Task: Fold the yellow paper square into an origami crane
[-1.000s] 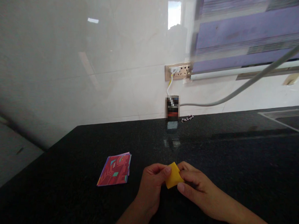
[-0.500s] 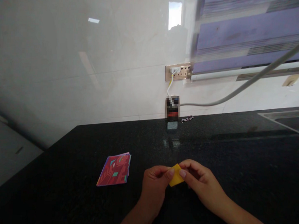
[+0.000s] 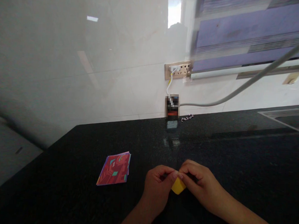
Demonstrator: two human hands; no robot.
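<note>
A small yellow piece of paper (image 3: 178,187) is pinched by both hands above the dark countertop (image 3: 89,142). My left hand (image 3: 159,187) grips its upper left edge between thumb and fingers. From the other side, my right hand (image 3: 200,183) holds the upper right edge, the two thumbs nearly touching. Most of the paper's top is covered by the fingertips, and its lower part hangs below them. To the left of my hands lies a stack of red and purple patterned sheets (image 3: 115,169).
A pixelated device (image 3: 172,108) stands against the wall, with a white cable up to a socket (image 3: 180,70). Beside it lies a beaded strand (image 3: 187,118). A grey hose (image 3: 238,92) crosses the right side, and a sink edge (image 3: 274,120) shows at far right.
The fingertips of both hands have come closer together. The yellow paper has shifted slightly down, and its top is now hidden behind them.
</note>
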